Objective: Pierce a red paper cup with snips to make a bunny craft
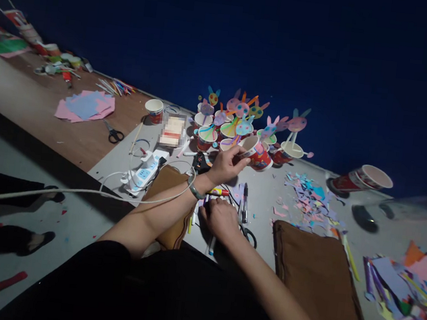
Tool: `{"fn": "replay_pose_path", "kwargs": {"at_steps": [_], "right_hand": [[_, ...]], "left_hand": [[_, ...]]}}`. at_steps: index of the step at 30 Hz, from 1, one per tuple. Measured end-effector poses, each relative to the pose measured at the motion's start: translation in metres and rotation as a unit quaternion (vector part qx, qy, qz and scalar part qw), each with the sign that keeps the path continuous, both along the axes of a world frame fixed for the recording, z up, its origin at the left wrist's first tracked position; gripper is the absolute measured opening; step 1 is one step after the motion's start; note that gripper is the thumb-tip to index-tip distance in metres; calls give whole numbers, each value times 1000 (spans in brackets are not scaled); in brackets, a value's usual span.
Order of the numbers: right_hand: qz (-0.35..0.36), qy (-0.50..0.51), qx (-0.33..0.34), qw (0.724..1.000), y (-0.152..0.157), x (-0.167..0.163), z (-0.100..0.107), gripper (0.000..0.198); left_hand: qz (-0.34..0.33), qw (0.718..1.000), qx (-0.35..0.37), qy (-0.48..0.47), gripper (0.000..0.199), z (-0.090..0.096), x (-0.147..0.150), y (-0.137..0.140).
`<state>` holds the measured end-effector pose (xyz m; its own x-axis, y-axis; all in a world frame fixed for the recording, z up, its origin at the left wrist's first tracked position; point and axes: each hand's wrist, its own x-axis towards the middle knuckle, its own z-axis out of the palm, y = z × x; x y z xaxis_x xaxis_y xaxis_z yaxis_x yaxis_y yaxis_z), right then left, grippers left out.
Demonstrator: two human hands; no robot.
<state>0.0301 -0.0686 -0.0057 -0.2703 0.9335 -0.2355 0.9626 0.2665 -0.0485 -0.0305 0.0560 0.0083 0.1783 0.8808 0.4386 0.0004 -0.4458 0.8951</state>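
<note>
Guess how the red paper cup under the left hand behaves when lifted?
The red paper cup in the left hand looks thin-walled, so probably light and easily crushed. It lies tilted on its side and is round, so it may roll if released. The right hand rests by markers.

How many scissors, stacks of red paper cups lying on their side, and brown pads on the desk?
Scissors: 2, black-handled scissors by the pink paper and a pair near the right hand.
Tipped cup stacks: 1, cup stack at right.
Brown pads: 2, left pad, right pad.
Total: 5
</note>
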Motion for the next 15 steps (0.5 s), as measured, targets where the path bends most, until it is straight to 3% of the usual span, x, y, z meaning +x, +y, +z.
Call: {"fn": "replay_pose_path", "kwargs": {"at_steps": [9, 13, 15], "right_hand": [[-36, 17, -62, 997, 3, 14, 7, 27], [35, 76, -100, 991, 1, 48, 34, 16], [95, 179, -149, 968, 5, 76, 55, 17]], "left_hand": [[10, 990, 100, 95, 13, 6, -3, -8], [14, 998, 61, 32, 18, 12, 0, -7], [10, 999, -5, -45, 25, 19, 5, -2]]}}
